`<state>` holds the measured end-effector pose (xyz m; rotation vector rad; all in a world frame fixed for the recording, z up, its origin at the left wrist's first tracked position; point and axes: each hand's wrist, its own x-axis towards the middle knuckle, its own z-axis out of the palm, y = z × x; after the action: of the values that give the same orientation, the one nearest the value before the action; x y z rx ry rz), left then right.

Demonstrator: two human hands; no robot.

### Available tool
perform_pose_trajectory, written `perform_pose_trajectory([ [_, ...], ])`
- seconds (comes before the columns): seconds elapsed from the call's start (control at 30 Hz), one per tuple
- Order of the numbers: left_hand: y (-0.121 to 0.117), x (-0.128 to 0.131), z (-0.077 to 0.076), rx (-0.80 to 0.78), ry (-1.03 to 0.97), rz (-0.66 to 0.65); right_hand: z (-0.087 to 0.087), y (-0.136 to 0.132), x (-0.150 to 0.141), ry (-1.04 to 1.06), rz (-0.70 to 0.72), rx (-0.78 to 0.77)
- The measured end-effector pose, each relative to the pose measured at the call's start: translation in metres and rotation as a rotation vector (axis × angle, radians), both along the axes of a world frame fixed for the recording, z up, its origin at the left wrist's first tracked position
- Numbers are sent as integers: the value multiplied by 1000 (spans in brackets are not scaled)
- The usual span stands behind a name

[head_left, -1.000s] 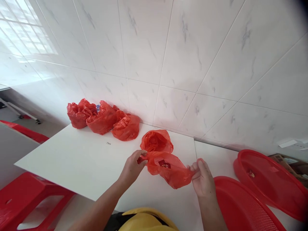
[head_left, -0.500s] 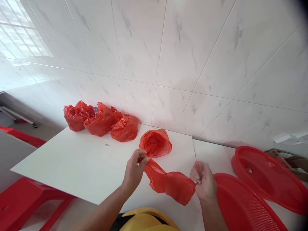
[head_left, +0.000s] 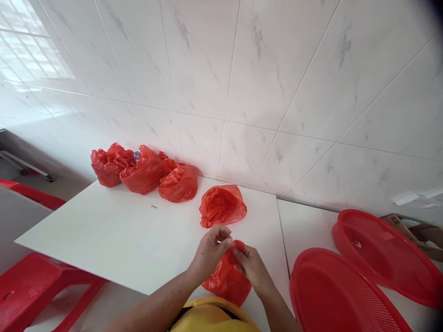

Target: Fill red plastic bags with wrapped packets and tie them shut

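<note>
My left hand (head_left: 212,248) and my right hand (head_left: 249,263) meet over the near edge of the white table (head_left: 114,230). Both pinch the gathered top of a red plastic bag (head_left: 226,281), which bulges below them. What is inside the bag is hidden. Just beyond my hands lies another red plastic bag (head_left: 221,205), open at the top.
Three filled red bags (head_left: 143,171) stand in a row against the tiled wall at the table's far left. Two red mesh trays (head_left: 332,295) (head_left: 387,253) lie to the right. A red stool (head_left: 41,288) stands low left. A yellow hard hat (head_left: 214,318) sits under my arms.
My hands held the bag stretched wide apart by its two ends. They have come together, and the bag's top is now bunched between them.
</note>
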<state>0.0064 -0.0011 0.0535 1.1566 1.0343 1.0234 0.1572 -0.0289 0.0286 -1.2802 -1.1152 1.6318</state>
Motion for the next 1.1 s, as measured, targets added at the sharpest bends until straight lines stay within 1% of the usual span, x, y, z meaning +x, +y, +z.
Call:
perform_pose_trajectory([
  [0.03, 0, -3, -2, 48, 83, 5, -3, 1, 1, -6, -41, -19],
  [0.07, 0, -6, -5, 111, 172, -17, -5, 2, 1, -4, -68, -34],
  [0.1, 0, -8, -9, 185, 257, -70, -7, 2, 1, 8, -88, -48],
  [0.2, -1, -10, -22, 421, 450, -298, -17, 3, -1, 63, -122, -75],
  [0.23, -2, -9, -27, 474, 507, -354, -21, 3, -2, 77, -132, -89],
  [0.3, -1, -6, -36, 513, 611, -400, -30, 3, -1, 98, -141, -126],
  [0.4, 0, -4, -47, 463, 697, -390, -39, 3, 5, 129, -124, -155],
  [0.47, 2, -3, -52, 411, 719, -358, -41, 1, 11, 168, -90, -136],
  [0.6, 3, -5, -62, 309, 736, -253, -39, -7, 19, 248, -5, -59],
  [0.67, 4, -6, -66, 301, 705, -205, -35, -11, 22, 219, 29, -70],
  [0.73, 4, -7, -69, 326, 644, -213, -32, -14, 24, 111, 57, -71],
  [0.8, 3, -8, -71, 314, 589, -277, -31, -15, 26, -5, 114, -46],
  [0.87, 2, -9, -73, 212, 583, -352, -33, -13, 28, -45, 179, -28],
  [0.93, 0, -8, -75, 96, 598, -397, -40, -10, 30, -50, 203, -30],
  [1.0, -2, -7, -77, 34, 605, -413, -49, -6, 31, -167, 144, 8],
  [1.1, -6, -4, -76, -1, 586, -442, -62, 0, 30, -489, -14, 82],
])
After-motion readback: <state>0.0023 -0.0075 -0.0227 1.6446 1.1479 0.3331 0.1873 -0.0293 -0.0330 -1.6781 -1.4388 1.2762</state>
